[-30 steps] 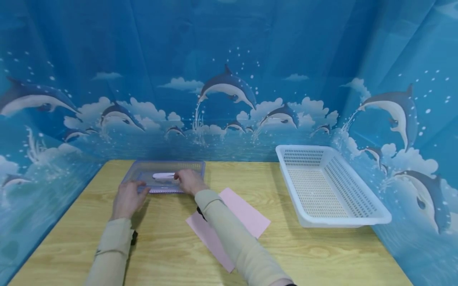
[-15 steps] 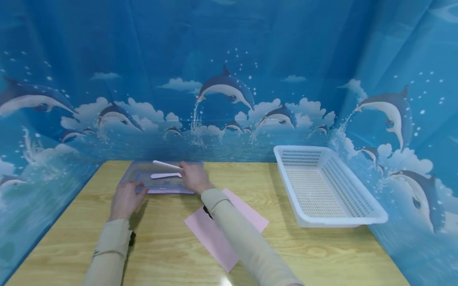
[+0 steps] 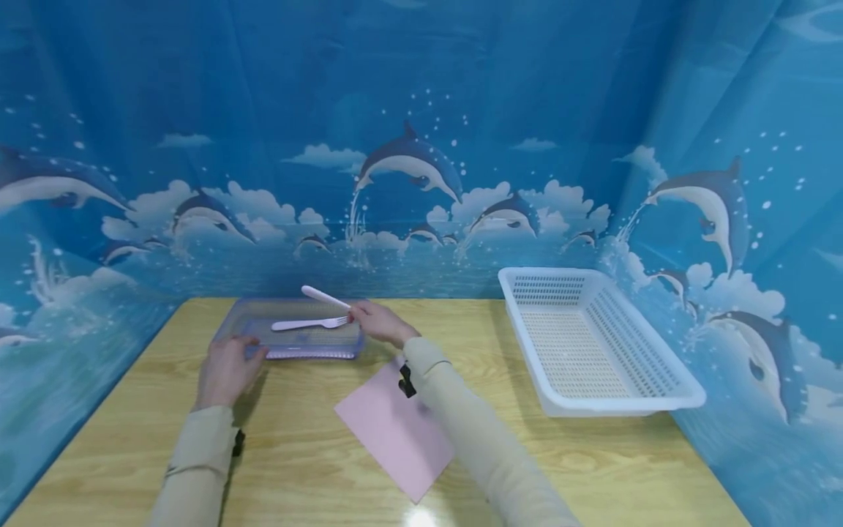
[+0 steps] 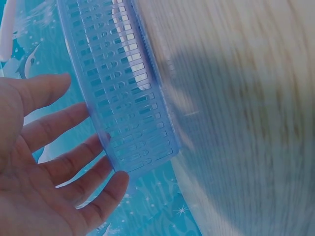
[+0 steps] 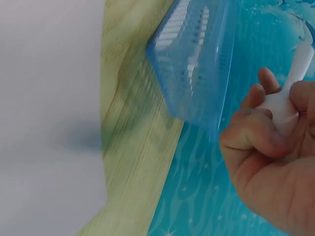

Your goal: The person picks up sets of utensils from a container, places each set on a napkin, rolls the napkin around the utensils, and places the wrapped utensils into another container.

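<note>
A pale pink spoon (image 3: 323, 295) is raised above the translucent blue-purple basket (image 3: 316, 354). My right hand (image 3: 382, 322) pinches it near its bowl, handle pointing up and left. In the right wrist view, curled fingers and the thumb of that hand (image 5: 268, 147) hold the spoon (image 5: 299, 64), partly covering its bowl. A pale pink fork (image 3: 299, 324) lies in the basket, tines to the right. My left hand (image 3: 226, 372) is at the basket's front left corner. In the left wrist view its relaxed fingers (image 4: 66, 164) touch the rim of the basket (image 4: 106, 64).
A pink sheet (image 3: 395, 432) lies on the wooden table (image 3: 296, 454), partly under my right forearm. At the right stands a larger white slatted basket (image 3: 622, 402). A blue dolphin-print curtain (image 3: 421, 73) encloses the back and sides.
My right hand has lifted the spoon off the fork, up and to the right. The fork stays in the basket. My left hand keeps its place at the basket's corner.
</note>
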`<action>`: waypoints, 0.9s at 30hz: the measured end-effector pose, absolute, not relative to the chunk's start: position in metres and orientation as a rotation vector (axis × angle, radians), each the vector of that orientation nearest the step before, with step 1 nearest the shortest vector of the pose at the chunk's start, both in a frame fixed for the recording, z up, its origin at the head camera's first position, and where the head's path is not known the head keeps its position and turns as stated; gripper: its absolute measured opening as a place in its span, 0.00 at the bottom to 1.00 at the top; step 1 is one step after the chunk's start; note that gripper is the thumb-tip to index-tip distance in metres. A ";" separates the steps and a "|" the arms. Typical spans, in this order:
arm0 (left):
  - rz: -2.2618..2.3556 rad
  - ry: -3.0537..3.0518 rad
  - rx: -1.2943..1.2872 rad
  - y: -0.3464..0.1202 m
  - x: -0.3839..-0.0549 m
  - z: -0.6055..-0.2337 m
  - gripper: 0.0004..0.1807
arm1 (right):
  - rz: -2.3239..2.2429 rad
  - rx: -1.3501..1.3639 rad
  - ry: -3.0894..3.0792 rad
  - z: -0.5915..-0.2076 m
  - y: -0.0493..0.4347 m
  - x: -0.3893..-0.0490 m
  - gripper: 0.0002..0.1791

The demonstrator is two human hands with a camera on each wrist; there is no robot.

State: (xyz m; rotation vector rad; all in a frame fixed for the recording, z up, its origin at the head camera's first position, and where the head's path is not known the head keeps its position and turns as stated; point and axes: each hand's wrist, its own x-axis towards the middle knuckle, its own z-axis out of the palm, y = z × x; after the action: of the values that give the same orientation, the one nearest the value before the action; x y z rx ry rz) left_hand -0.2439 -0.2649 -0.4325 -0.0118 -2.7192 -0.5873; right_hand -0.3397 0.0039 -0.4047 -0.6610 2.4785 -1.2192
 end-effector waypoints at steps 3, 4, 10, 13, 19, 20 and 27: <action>-0.574 -2.706 -0.016 -0.265 -0.244 -0.433 0.17 | -1.234 -0.632 2.389 -0.404 0.013 -0.340 0.24; -0.572 -2.701 -0.020 -0.265 -0.244 -0.433 0.17 | -1.237 -0.622 2.360 -0.403 0.016 -0.340 0.24; -0.558 -2.685 -0.020 -0.262 -0.244 -0.434 0.16 | -1.314 -0.526 2.266 -0.402 0.035 -0.342 0.17; -0.544 -2.655 -0.050 -0.258 -0.245 -0.435 0.15 | -1.373 -0.542 2.230 -0.404 0.044 -0.343 0.12; -0.519 -2.599 -0.108 -0.248 -0.246 -0.438 0.13 | -1.443 -0.526 2.240 -0.409 0.062 -0.343 0.19; -0.525 -2.595 -0.113 -0.245 -0.246 -0.438 0.13 | -1.462 -0.510 2.264 -0.409 0.065 -0.342 0.20; -0.556 -2.548 -0.203 -0.217 -0.249 -0.435 0.11 | -1.731 -0.299 2.363 -0.414 0.085 -0.338 0.15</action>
State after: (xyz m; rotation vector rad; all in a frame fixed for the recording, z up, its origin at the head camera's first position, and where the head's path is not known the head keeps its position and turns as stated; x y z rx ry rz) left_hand -0.2487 -0.2166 -0.4353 -0.2026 -2.5485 -0.5562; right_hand -0.3376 0.0847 -0.4142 -0.2992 2.3628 -1.7314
